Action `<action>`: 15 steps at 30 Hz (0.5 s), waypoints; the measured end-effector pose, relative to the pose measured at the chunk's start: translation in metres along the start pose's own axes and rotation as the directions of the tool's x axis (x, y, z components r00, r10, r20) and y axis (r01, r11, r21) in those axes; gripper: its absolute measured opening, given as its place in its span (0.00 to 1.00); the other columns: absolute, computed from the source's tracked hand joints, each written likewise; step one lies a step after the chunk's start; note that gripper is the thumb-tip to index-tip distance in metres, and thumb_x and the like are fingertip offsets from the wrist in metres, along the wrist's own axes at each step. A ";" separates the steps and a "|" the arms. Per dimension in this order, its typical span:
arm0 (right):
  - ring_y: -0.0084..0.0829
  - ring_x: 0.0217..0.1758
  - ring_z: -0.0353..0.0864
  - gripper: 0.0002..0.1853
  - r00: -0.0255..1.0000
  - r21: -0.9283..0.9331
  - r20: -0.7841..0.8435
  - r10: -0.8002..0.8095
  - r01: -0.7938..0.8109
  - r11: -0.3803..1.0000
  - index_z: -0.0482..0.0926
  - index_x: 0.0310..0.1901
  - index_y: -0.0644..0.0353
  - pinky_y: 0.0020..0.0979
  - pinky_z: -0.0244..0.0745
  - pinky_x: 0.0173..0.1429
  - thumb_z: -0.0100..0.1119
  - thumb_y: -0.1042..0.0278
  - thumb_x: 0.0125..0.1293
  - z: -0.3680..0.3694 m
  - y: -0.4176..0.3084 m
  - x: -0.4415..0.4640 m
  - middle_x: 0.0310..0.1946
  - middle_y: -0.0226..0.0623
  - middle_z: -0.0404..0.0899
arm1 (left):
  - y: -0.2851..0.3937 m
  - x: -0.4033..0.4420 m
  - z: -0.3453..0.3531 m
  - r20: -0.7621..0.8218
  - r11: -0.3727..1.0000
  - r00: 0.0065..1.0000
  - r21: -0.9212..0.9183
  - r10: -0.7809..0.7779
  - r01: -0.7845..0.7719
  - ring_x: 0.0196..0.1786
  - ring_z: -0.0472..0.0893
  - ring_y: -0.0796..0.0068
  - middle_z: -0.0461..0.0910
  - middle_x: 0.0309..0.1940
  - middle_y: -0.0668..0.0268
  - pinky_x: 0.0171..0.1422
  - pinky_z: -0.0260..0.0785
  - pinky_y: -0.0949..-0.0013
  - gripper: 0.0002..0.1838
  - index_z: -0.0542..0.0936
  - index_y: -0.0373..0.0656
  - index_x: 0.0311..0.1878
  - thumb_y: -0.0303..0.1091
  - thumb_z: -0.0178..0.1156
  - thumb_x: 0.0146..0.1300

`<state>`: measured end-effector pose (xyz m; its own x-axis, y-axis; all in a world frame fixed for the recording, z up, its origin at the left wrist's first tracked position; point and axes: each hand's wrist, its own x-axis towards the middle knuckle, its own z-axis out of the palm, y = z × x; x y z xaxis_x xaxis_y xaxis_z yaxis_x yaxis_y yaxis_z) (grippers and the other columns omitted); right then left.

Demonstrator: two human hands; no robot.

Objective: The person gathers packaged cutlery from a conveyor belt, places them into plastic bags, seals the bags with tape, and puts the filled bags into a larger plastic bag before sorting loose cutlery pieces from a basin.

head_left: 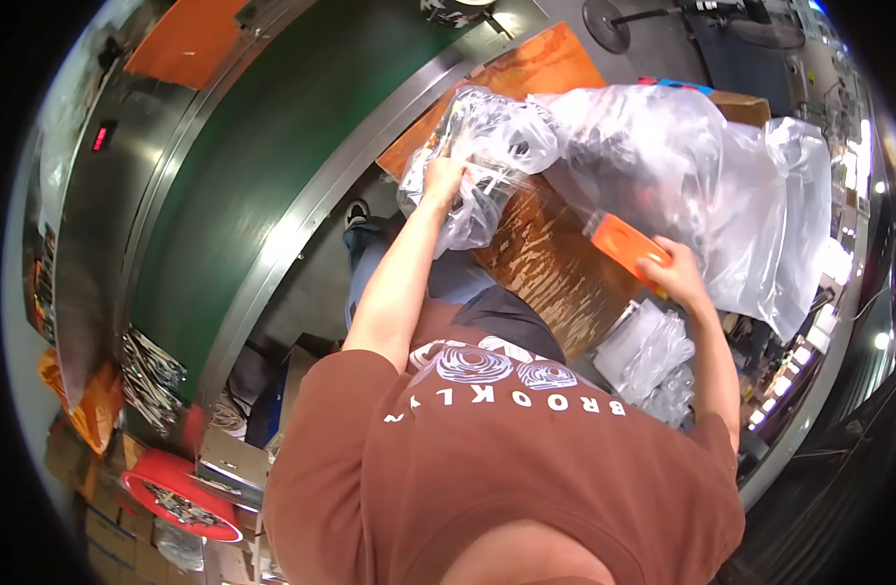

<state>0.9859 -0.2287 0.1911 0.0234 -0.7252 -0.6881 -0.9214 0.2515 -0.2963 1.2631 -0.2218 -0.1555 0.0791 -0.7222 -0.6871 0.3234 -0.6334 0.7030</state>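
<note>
My left hand (445, 179) is closed on the gathered part of a clear plastic bag (474, 219) with dark and pale items inside. In my right hand (677, 273) is an orange tape dispenser (623, 246), tilted, its toothed end toward the bag. A clear strip of tape (540, 187) seems to stretch between the dispenser and the bag near my left hand. Right behind the dispenser lies a large filled plastic bag (662, 146), touching the smaller one. Both bags rest over a worn wooden tabletop (555, 268).
A green conveyor belt (243, 146) with a metal edge (301, 210) runs along the left. Smaller plastic bags (648, 356) lie near my right forearm. A red basin (179, 492) of small parts is at the lower left. A fan (606, 24) stands at the top.
</note>
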 end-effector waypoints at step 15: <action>0.47 0.42 0.82 0.29 0.970 -0.262 -0.202 0.138 -0.189 0.946 0.78 0.51 0.60 0.43 0.76 0.48 0.58 0.44 0.55 0.216 0.142 0.077 0.37 0.51 0.82 | 0.060 0.007 -0.038 0.160 0.976 0.965 -0.032 -0.207 0.215 0.32 0.81 0.69 0.83 0.34 0.59 0.35 0.73 0.64 0.14 0.80 0.33 0.42 0.34 0.59 0.58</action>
<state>0.9404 -0.1102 -0.0475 -0.1826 -0.7979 -0.5745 -0.9780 0.2071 0.0231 1.3188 -0.2543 -0.1252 -0.1410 -0.6104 -0.7794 0.3630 -0.7643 0.5329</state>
